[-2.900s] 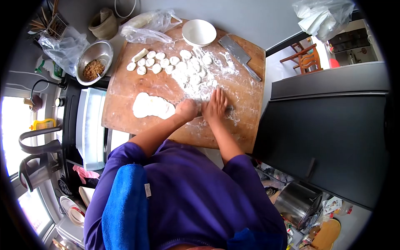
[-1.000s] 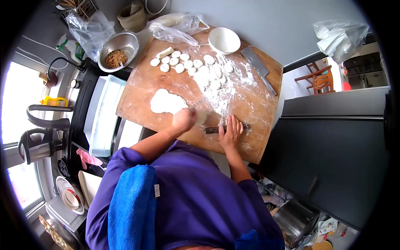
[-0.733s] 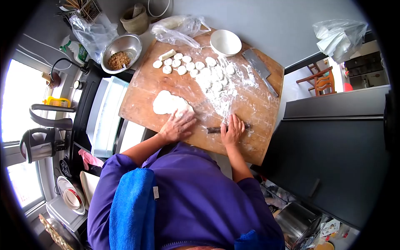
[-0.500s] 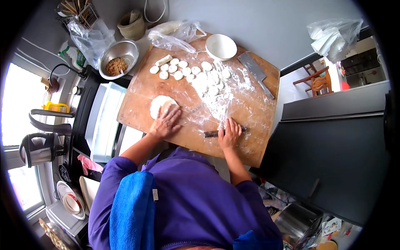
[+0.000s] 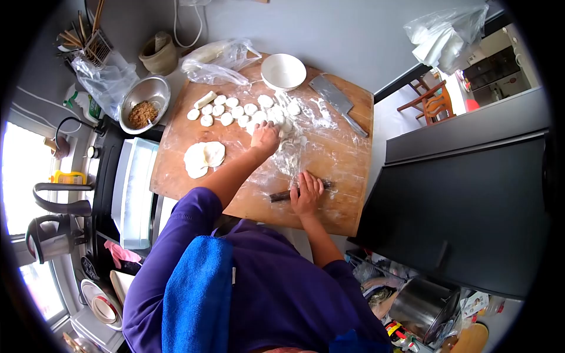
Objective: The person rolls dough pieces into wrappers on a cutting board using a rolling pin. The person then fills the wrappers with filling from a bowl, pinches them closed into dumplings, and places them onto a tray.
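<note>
My left hand (image 5: 266,137) reaches into the floured dough pieces (image 5: 226,119) on the wooden board (image 5: 235,182). Its fingers are bent downward and closed; the back of the hand hides what is under the fingertips. My right hand (image 5: 306,194) is closed over a dark, short rolling pin (image 5: 281,196) lying near the board's front edge. To the left rest flat round dough wrappers (image 5: 203,157), overlapping each other. A short dough roll (image 5: 205,99) lies beside the small pieces. Loose flour (image 5: 288,154) is spread between my hands.
At the board's back stand a white bowl (image 5: 283,72), a plastic bag with dough (image 5: 218,62) and a cleaver (image 5: 333,97). A metal bowl of filling (image 5: 144,106) sits to the left. A dark cabinet (image 5: 453,206) stands on the right.
My left hand has left the flat dough at the left and moved right and away to the small pieces. More than one wrapper now shows there. My right hand stays on the rolling pin.
</note>
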The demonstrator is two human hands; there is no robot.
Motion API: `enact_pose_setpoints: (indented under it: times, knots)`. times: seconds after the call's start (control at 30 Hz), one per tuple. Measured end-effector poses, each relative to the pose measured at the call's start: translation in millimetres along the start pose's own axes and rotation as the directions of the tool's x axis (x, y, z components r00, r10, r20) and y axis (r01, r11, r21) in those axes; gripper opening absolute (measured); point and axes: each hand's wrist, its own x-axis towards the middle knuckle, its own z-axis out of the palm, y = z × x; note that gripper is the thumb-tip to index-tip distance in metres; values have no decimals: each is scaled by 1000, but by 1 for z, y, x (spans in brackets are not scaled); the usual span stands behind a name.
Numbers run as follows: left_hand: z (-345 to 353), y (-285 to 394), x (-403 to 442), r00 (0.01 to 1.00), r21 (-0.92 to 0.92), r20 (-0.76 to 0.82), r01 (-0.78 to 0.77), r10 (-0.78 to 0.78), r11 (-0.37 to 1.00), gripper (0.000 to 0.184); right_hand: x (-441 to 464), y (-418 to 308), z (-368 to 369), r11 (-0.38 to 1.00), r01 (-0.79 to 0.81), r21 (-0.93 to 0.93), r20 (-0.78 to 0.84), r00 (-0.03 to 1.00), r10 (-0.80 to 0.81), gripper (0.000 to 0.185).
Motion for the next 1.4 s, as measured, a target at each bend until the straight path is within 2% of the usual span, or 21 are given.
enact_pose_setpoints:
  times: [0.17, 0.23, 0.3, 0.37, 0.43, 0.57, 0.6, 0.63, 0.7, 0.77, 0.8, 0.83, 0.9, 0.93, 0.97, 1.03, 1.1, 1.13, 1.17, 1.37, 1.4]
  knots:
    - [11, 1, 10, 982, -2, 186, -33, 33, 999, 20, 2, -1, -4, 999, -28, 16, 17, 999, 28, 39]
    - [4, 6, 9, 993, -42, 108, -41, 45, 998, 19, 2, 0, -4, 999, -25, 34, 14, 1000, 24, 38]
    - [-24, 15, 6, 989, -435, -98, -139, 107, 890, 16, 1, 2, -3, 999, -23, 41, 10, 1000, 23, 38]
    - [-22, 6, -2, 959, -413, -201, -270, 202, 870, 11, 0, 1, -2, 999, -30, 46, 2, 1000, 30, 38]
    - [-7, -8, -10, 992, -263, -17, -126, 126, 957, 10, 3, 1, -5, 998, -16, 62, 24, 1000, 15, 38]
    - [-40, -7, -31, 963, -732, -138, 58, -232, 679, 17, 3, 0, -6, 997, -13, 79, 12, 1000, 12, 38]
    - [-36, -11, -42, 940, -694, -281, -61, -192, 717, 18, 4, -1, -7, 997, -15, 74, 11, 1000, 14, 38]
    - [-25, -23, -54, 961, -667, -234, -48, -148, 744, 14, 5, -2, -7, 997, -18, 70, 11, 1000, 17, 38]
    - [-17, -33, -73, 969, -381, 124, 247, -215, 891, 16, 3, 0, -2, 998, -11, 63, 7, 1000, 11, 37]
    - [-24, -36, -70, 947, -385, 149, 320, -283, 866, 20, 4, 1, -2, 998, -3, 64, -12, 1000, 4, 37]
    - [-26, -38, -64, 841, -740, 374, 524, -391, 421, 20, 4, 0, -4, 998, -3, 62, -2, 1000, 3, 37]
    - [-29, -40, -60, 718, -790, 609, 586, -338, -179, 22, 3, 1, -4, 998, -4, 62, 4, 1000, 4, 37]
    - [-33, -42, -59, 719, -764, 645, 621, -259, -177, 19, 4, 1, -3, 998, 5, 60, -9, 1000, -4, 37]
    - [-30, -42, -60, 824, -635, 451, 566, -342, 526, 17, 4, 1, -3, 998, 8, 57, -6, 1000, -8, 37]
    - [-27, -42, -62, 930, -124, 263, 296, -256, 947, 18, 2, 0, -3, 998, 9, 59, -4, 1000, -8, 37]
    - [-29, -43, -56, 927, -154, 274, 306, -257, 940, 23, 4, 1, -2, 999, 5, 43, -17, 1000, -5, 36]
    - [-24, -51, -52, 799, -685, 565, 593, -204, 423, 27, 5, 1, -2, 999, 3, 53, -20, 1000, -2, 36]
    - [-25, -50, -57, 877, -584, 401, 466, -263, 664, 24, 3, 0, -2, 998, 2, 63, -23, 1000, 0, 36]
    - [-25, -47, -62, 864, -264, 372, 448, -339, 854, 25, 2, 0, -3, 998, 1, 62, -23, 1000, 0, 36]
    - [10, -38, -79, 945, -623, 297, 302, -139, 721, 24, 3, 0, -4, 997, -7, 79, -14, 1000, 9, 34]
    - [9, -23, -85, 936, -541, 327, 296, -127, 787, 24, 2, 1, -3, 998, -9, 62, 18, 1000, 8, 36]
